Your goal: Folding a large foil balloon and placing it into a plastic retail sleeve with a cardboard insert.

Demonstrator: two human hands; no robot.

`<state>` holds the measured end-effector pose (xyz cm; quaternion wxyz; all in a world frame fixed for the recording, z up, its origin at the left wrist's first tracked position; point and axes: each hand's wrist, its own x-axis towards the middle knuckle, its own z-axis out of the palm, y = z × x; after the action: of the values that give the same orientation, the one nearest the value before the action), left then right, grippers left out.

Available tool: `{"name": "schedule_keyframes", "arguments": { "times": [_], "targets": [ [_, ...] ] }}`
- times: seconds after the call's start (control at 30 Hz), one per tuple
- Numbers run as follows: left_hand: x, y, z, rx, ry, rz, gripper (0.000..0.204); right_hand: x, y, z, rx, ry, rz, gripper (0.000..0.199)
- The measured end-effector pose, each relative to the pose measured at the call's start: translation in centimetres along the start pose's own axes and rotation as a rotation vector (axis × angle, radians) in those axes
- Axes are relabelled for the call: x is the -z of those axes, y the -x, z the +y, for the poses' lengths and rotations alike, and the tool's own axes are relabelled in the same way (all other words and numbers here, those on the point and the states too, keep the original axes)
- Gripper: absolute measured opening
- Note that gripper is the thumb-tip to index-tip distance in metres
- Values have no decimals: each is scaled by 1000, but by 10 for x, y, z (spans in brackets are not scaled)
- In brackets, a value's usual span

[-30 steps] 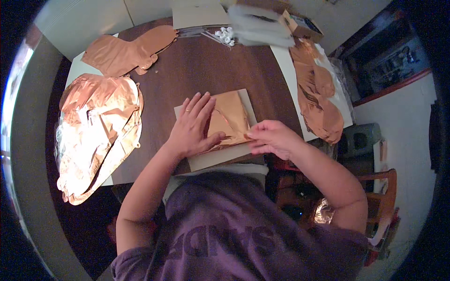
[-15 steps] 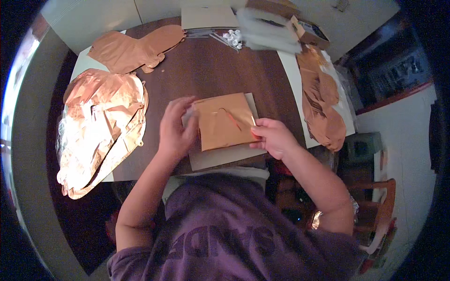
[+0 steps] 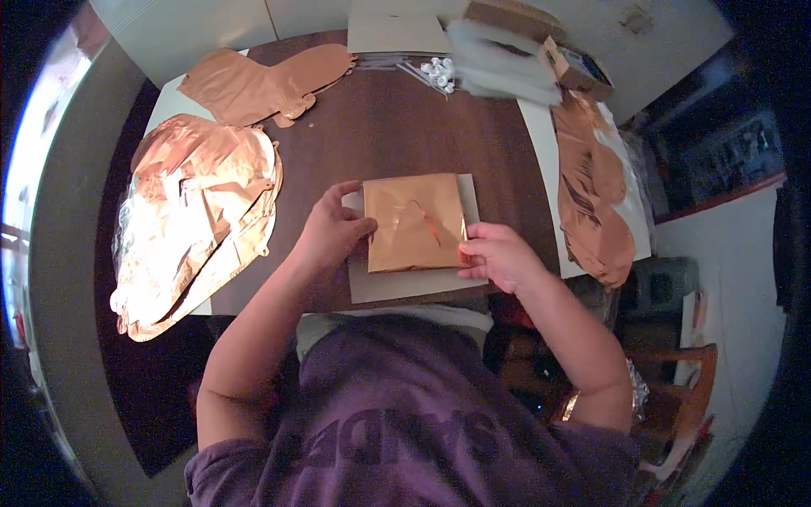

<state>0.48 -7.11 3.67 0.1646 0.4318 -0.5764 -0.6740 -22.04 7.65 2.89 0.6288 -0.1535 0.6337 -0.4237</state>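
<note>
The folded foil (image 3: pixel 416 221) between the hands is shiny copper-orange, plain, with a thin bright crease line across it. The card (image 3: pixel 411 283) under it is pale beige. The tabletop (image 3: pixel 389 127) is dark reddish brown. The crumpled foil heap (image 3: pixel 198 215) at its left edge is the same copper with pale glare patches; the flat foil (image 3: pixel 266 80) at the far left corner and the foil stack (image 3: pixel 591 194) at the right edge are duller copper. The shirt (image 3: pixel 405 422) is purple with darker lettering.

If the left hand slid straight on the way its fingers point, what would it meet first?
The left hand points right, its fingers already at the left edge of the folded copper foil square. Going on, it would ride across that foil, probably toward the right hand.
</note>
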Motion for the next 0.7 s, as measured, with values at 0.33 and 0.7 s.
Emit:
{"name": "schedule_keyframes", "arguments": {
  "times": [0.33,0.7],
  "targets": [
    [5,-13,-19,-73,-15,30,70,4,-29,-49,48,623,65,28],
    [8,-11,-13,-85,-178,109,69,4,-46,-36,213,613,83,24]
  ]
}}
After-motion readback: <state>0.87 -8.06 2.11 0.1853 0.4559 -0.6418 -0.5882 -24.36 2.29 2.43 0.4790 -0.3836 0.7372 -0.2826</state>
